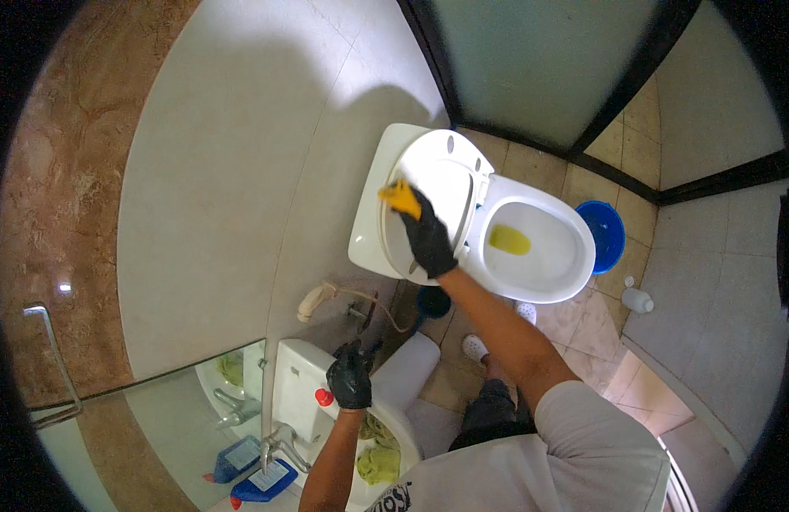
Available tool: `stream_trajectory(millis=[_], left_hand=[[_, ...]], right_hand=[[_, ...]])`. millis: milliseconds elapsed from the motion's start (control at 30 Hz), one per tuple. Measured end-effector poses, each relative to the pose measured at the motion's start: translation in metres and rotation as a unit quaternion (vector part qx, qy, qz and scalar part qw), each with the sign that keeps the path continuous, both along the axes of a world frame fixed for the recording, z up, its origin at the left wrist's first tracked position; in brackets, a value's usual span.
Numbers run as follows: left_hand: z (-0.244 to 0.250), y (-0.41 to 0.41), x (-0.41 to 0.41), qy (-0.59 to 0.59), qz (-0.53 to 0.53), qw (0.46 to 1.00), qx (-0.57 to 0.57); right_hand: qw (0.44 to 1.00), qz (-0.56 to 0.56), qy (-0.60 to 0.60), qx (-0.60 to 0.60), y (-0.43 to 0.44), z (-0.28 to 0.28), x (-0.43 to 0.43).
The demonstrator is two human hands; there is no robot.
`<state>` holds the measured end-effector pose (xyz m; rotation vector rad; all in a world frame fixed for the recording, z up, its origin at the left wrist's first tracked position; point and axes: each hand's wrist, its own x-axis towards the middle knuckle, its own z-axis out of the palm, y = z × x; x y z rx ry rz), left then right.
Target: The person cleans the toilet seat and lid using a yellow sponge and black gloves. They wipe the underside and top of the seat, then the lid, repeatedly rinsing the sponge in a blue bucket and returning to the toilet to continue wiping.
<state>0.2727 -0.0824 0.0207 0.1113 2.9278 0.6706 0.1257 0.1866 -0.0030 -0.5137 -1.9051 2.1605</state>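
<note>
In a black glove, my right hand [429,237] grips a small yellow-orange cleaning tool [402,198], blurred, over the raised white toilet lid [442,169]. Whether it is a brush or a cloth is unclear. Below the lid, the toilet bowl [548,272] stands uncovered, with yellow-green liquid [509,239] at its bottom. My left hand [351,379], also gloved in black, is at the edge of the white washbasin [298,358]. A red cap [324,397] shows right beside it. The glove hides whatever may lie under those fingers.
Yellow-green cloths [378,464] lie in the basin by the tap [282,445] and a blue bottle [266,481]. A bidet sprayer [316,302] hangs on the wall. On the floor are a blue bucket [609,233], a dark blue container [434,302] and a white bottle [637,300]. Framed glass panels [529,70] stand behind.
</note>
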Motion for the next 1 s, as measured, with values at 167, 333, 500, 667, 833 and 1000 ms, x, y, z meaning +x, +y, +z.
stream_trajectory(millis=[167, 333, 500, 667, 833, 1000], left_hand=[[0.015, 0.012, -0.002, 0.031, -0.047, 0.996, -0.073], [0.011, 0.009, -0.004, -0.002, -0.012, 0.999, -0.04], [0.0, 0.0, -0.003, 0.071, -0.057, 0.993, -0.074], [0.007, 0.004, -0.004, 0.048, -0.051, 0.995, -0.071], [0.01, 0.003, -0.004, 0.031, -0.024, 0.998, -0.051], [0.022, 0.014, -0.004, 0.012, -0.029, 0.998, -0.053]], right_hand=[[0.998, 0.005, 0.036, 0.058, -0.039, -0.021, 0.039], [0.999, 0.003, -0.041, -0.022, 0.008, 0.008, 0.001], [0.999, 0.005, -0.028, 0.019, -0.021, -0.017, 0.027], [0.997, -0.036, -0.068, 0.0, 0.007, -0.008, -0.002], [0.998, -0.002, -0.022, -0.066, -0.008, -0.016, 0.039], [0.997, -0.033, -0.045, 0.048, -0.011, -0.006, 0.039]])
